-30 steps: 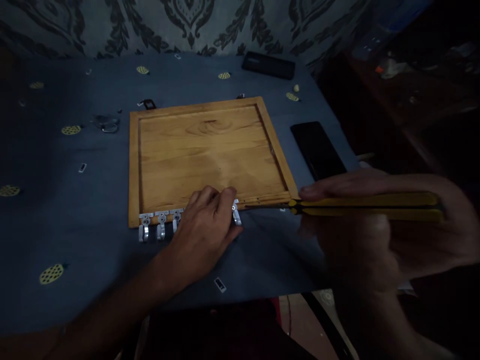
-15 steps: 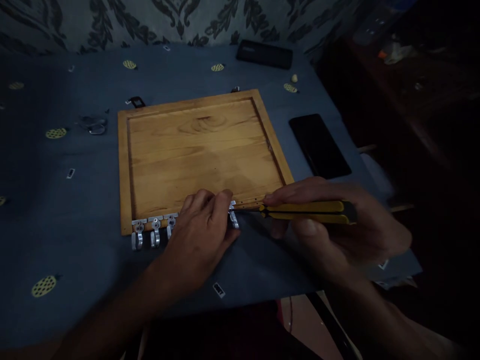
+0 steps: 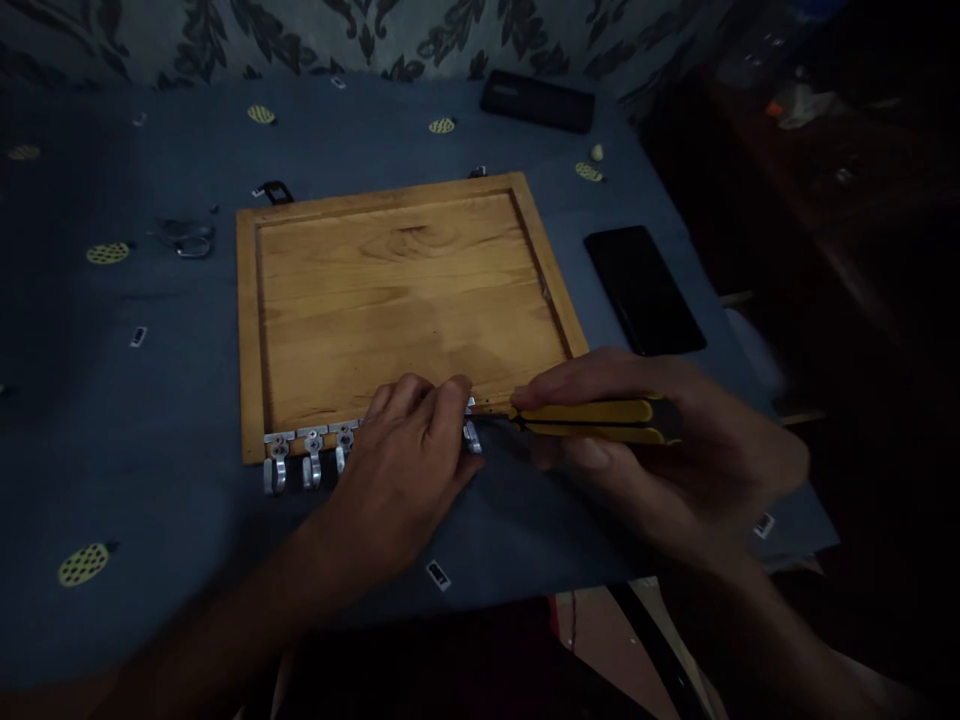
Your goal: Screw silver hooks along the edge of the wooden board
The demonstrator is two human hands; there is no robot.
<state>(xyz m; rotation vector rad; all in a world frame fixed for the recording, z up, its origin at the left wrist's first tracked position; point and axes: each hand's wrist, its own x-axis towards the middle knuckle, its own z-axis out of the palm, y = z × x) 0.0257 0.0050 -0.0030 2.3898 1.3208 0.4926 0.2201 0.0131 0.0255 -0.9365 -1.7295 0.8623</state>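
A framed wooden board (image 3: 390, 300) lies on the blue tablecloth. Along its near edge runs a row of silver metal hooks (image 3: 313, 460), fastened at the left part. My left hand (image 3: 409, 470) is closed over the row, thumb and fingers gripping a metal hook (image 3: 472, 435) at the edge; its fingers cover part of the row. My right hand (image 3: 675, 450) is wrapped around a yellow and black screwdriver (image 3: 589, 418). The screwdriver's shaft points left at that hook, and its tip is hidden beside my left fingers. Small dark holes show in the frame to the right.
A black phone (image 3: 646, 290) lies right of the board, and a long dark case (image 3: 537, 101) near the wall. Clear glasses-like plastic (image 3: 184, 238) sits to the left. Black hangers (image 3: 277, 192) stick out behind the board's far edge. The table edge falls away on the right.
The screwdriver and my right hand have shifted slightly left, towards the hook. My left hand keeps its hold. The view has tilted a little.
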